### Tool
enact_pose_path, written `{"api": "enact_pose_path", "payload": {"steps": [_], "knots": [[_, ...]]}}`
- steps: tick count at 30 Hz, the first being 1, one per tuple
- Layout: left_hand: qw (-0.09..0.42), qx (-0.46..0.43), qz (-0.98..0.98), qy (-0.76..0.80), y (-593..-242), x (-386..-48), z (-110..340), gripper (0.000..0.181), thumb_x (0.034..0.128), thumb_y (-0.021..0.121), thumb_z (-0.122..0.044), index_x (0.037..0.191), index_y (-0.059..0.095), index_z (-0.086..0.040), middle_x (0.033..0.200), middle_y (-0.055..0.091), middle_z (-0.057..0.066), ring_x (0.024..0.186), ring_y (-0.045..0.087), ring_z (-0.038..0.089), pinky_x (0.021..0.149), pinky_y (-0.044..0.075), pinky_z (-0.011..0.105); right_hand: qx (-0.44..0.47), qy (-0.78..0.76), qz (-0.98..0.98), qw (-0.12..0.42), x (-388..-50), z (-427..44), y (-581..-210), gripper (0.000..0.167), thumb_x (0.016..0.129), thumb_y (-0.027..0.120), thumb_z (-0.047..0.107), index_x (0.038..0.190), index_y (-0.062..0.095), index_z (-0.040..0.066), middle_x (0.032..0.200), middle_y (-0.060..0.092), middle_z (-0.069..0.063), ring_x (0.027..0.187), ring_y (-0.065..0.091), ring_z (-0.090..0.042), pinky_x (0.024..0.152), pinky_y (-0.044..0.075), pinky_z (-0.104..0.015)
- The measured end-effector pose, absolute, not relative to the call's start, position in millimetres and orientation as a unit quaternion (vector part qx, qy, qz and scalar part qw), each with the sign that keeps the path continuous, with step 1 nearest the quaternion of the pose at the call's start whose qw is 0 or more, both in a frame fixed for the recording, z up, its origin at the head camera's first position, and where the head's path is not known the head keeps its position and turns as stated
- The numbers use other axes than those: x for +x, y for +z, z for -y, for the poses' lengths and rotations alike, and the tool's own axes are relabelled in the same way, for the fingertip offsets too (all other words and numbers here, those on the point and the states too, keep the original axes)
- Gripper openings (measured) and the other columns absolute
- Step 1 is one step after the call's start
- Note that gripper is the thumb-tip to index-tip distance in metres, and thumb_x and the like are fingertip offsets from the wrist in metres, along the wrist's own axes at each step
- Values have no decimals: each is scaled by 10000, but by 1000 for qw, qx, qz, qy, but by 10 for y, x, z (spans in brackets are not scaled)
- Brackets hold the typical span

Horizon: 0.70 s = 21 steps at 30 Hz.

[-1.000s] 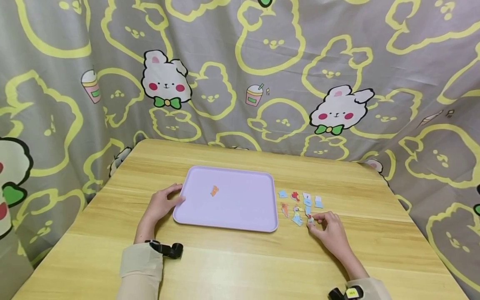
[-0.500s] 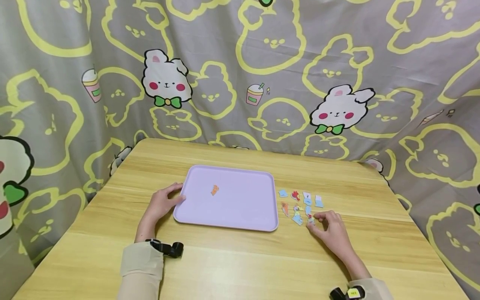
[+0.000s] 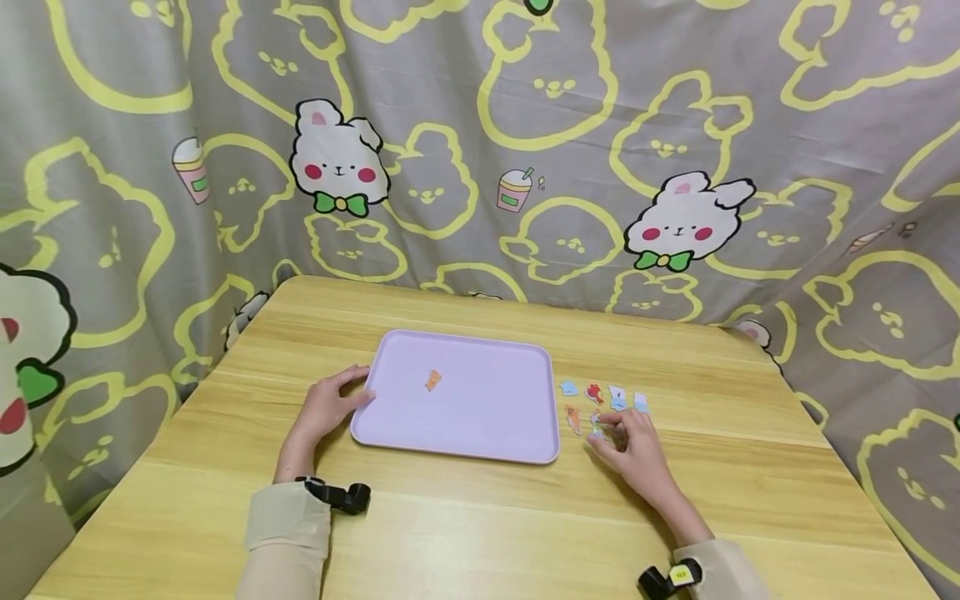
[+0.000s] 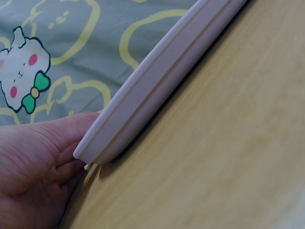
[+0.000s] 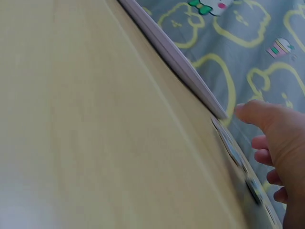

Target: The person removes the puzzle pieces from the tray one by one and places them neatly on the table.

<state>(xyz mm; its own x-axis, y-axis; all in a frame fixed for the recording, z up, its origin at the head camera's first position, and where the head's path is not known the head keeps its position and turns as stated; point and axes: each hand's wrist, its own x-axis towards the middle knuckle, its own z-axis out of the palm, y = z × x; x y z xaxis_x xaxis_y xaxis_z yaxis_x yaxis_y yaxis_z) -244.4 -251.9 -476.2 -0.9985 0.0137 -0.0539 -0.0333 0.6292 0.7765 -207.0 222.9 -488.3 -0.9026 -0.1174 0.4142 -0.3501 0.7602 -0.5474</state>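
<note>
My left hand [image 3: 330, 412] holds the left rim of a shallow lilac tray [image 3: 480, 446]. In the left wrist view that hand [image 4: 43, 162] is at the tray's corner [image 4: 138, 95], with part of its fingers hidden. One orange jigsaw piece [image 3: 433, 381] lies in the tray. Right of the tray my right hand [image 3: 637, 446] is over a group of small pieces: orange [image 3: 573, 419], light blue [image 3: 569, 388], red [image 3: 595, 392] and white-blue [image 3: 617, 397]. It covers several. In the right wrist view its thumb [image 5: 255, 113] stretches forward, and no piece shows between its fingers.
A wooden table [image 3: 465, 533] bears everything. Behind and beside it hangs a grey curtain [image 3: 450, 75] with yellow outlines and white rabbits. Black cameras [image 3: 348, 498] are strapped to both wrists.
My right hand has moved left and slightly up from the lower right piece, now over the pieces nearer the tray. The left hand stays at the tray's rim. The head view has shifted slightly.
</note>
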Motion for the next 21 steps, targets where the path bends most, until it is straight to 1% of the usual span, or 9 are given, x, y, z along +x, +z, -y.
{"api": "enact_pose_path", "payload": {"steps": [4,9,13,18,21], "knots": [[27,-9,-902,431,-4759,-2440,2514,525,958,629,-229,1435,488,-64,1561,326,224,1463,255,453,1214,209,585,160,332,912,181,-2148,-2022,-4866,346,764,818,171,1047,665,42,926,631,-59,857,445,-134,721,370,-246],[31,-17,-898,438,-4765,-2434,2511,527,960,626,-236,1441,483,-75,1569,314,218,1470,246,447,1218,202,582,219,332,898,187,-2247,-1765,-4836,363,748,830,163,1047,661,46,874,599,-50,821,436,-135,728,356,-260],[29,-17,-897,440,-4773,-2432,2510,528,959,626,-232,1443,482,-77,1569,318,219,1470,247,446,1218,204,580,241,342,892,169,-2312,-1564,-4784,351,761,825,185,1046,661,63,877,581,-47,795,433,-128,699,376,-239],[23,-15,-898,440,-4781,-2435,2507,522,955,631,-228,1436,493,-78,1561,331,225,1462,260,454,1212,217,584,258,359,884,150,-2376,-1336,-4733,325,780,815,191,1044,658,85,932,603,-39,816,468,-159,695,411,-230],[21,-15,-897,441,-4783,-2434,2510,517,953,632,-223,1431,498,-76,1559,335,225,1459,263,457,1210,218,585,270,363,881,141,-2415,-1211,-4710,321,794,807,199,1052,657,81,946,608,-39,834,477,-162,715,420,-241]]}}
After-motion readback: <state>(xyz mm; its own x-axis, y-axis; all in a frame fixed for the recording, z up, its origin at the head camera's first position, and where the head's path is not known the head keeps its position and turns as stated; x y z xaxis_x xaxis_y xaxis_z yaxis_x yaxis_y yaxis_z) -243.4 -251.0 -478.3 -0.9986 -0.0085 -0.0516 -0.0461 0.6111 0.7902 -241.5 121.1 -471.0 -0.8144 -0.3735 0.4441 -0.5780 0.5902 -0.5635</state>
